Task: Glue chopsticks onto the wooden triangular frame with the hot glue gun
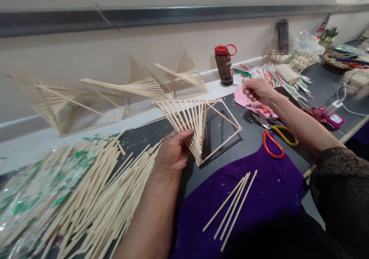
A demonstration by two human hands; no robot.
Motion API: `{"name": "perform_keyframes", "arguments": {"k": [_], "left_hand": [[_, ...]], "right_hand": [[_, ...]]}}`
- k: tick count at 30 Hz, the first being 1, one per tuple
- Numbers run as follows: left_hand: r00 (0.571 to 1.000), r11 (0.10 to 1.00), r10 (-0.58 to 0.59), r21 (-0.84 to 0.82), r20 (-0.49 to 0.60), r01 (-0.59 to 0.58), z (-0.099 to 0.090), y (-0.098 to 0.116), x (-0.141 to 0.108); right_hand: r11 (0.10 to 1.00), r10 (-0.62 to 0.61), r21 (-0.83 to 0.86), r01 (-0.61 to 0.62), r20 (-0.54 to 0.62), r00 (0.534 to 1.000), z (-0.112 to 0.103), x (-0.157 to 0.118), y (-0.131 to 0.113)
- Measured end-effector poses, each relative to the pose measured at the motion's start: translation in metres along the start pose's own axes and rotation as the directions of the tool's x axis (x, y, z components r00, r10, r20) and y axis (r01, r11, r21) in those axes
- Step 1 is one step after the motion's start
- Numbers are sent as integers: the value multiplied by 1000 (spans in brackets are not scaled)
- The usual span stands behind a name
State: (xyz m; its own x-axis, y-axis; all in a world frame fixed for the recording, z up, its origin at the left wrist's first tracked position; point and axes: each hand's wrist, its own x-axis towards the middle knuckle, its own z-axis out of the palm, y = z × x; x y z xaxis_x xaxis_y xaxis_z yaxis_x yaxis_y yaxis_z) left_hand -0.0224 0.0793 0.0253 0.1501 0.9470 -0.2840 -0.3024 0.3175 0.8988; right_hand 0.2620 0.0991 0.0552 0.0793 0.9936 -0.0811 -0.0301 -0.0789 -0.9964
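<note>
My left hand grips a fan-shaped model of wooden sticks, thumb on top of the fanned sticks. A frame of thin sticks reaches out from the model's right side, over the dark table. My right hand is raised to the right, apart from the model, with its fingers curled in a pinch; what they hold, if anything, is too small to make out. Beneath that hand lie a pink cloth and scissors with one red and one yellow handle. Several loose sticks rest on a purple cloth.
Loose sticks and plastic-wrapped sticks are heaped at the left. Several finished-looking stick models lean along the wall. A brown bottle with a red lid, wrapped chopsticks and a basket stand towards the back.
</note>
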Motion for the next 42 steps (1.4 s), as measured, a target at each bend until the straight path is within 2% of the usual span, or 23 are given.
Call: {"name": "perform_keyframes", "arguments": {"k": [2, 4, 5, 7, 9, 10, 12, 14, 18, 21, 25, 27, 29, 35, 42], "left_hand": [[1000, 1000, 3, -8, -9, -3, 0, 0, 0], [1000, 1000, 11, -13, -27, -12, -1, 0, 1], [999, 1000, 14, -10, -35, -14, -2, 0, 2], [999, 1000, 14, -2, -46, -15, -3, -1, 3], [999, 1000, 14, 1, -49, -14, -4, -2, 3], [999, 1000, 14, 0, -48, -14, -4, -2, 3], [999, 1000, 13, -3, -49, -13, -3, -2, 3], [999, 1000, 12, 0, -51, -12, -3, -2, 3], [999, 1000, 18, 4, -51, -18, 0, -2, 2], [998, 1000, 19, -2, -55, -19, 2, -2, 1], [999, 1000, 10, -5, -49, -10, 3, -1, -1], [999, 1000, 12, -2, -36, -12, 3, -1, -1], [999, 1000, 16, -12, -28, -17, 2, -1, -1], [999, 999, 7, -47, -43, -9, 3, 1, -2], [999, 1000, -3, -26, -42, 2, 3, -1, -1]], "right_hand": [[976, -20, -214, 46, 124, 992, 4, -4, 7], [868, -13, -478, 133, 247, 969, 4, -8, 16], [760, -3, -623, 186, 282, 959, 3, -11, 20], [439, 26, -856, 274, 317, 948, 1, -19, 27], [115, 64, -937, 330, 339, 939, 0, -29, 31], [-3, 84, -936, 352, 351, 933, -1, -34, 33], [-150, 117, -912, 382, 367, 923, -1, -43, 37], [-224, 118, -890, 396, 379, 918, -2, -47, 42], [-269, 88, -870, 413, 405, 910, 0, -43, 52], [-256, 84, -883, 393, 385, 919, 4, -36, 55], [-132, 53, -938, 321, 316, 947, 6, -23, 49], [-46, 1, -960, 276, 276, 961, 6, -16, 45], [-1, -49, -971, 241, 241, 969, 7, -10, 40], [-85, 39, -968, 236, 233, 972, 20, -6, 40], [-85, 27, -952, 295, 293, 956, 27, -6, 58]]}}
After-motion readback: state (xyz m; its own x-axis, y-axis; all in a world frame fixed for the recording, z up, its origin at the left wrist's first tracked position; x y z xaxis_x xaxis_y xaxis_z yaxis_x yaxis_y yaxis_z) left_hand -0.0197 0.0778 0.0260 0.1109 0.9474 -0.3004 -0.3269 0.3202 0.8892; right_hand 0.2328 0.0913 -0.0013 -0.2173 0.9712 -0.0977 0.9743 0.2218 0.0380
